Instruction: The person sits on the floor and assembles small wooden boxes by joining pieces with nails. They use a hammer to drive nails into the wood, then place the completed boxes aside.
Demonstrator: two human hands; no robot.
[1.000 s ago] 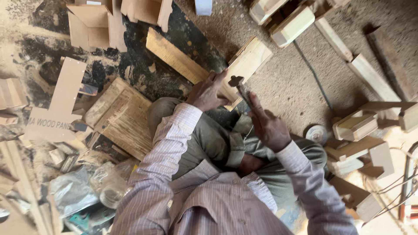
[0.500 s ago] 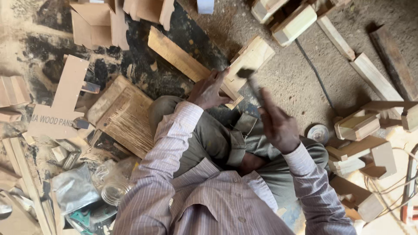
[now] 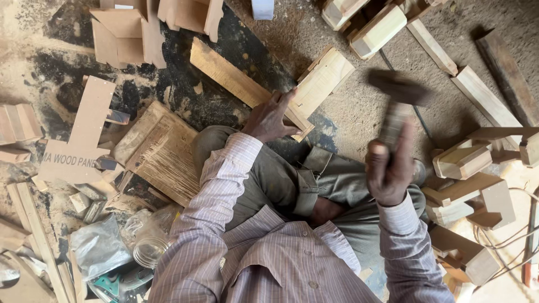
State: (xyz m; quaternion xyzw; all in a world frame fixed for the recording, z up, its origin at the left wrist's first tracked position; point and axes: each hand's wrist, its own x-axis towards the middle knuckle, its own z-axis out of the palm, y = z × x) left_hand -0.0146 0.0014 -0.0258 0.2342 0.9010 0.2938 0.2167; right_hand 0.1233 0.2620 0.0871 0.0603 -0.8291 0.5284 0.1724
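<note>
Right hand (image 3: pixel 389 171) fisted on raised, blurred hammer (image 3: pixel 397 95) | left hand (image 3: pixel 270 119) fingers spread, pinning small wooden frame (image 3: pixel 314 90) on floor by knee | my worry: fingers sit near strike zone; off-line blow bruises them, or frame skids.

I see the right hand (image 3: pixel 389 171) gripping a hammer (image 3: pixel 396 104), blurred, raised above the sandy floor (image 3: pixel 359 106). The left hand (image 3: pixel 269 118) presses on a small wooden frame (image 3: pixel 320 84), touching a long plank (image 3: pixel 236 76)
</note>
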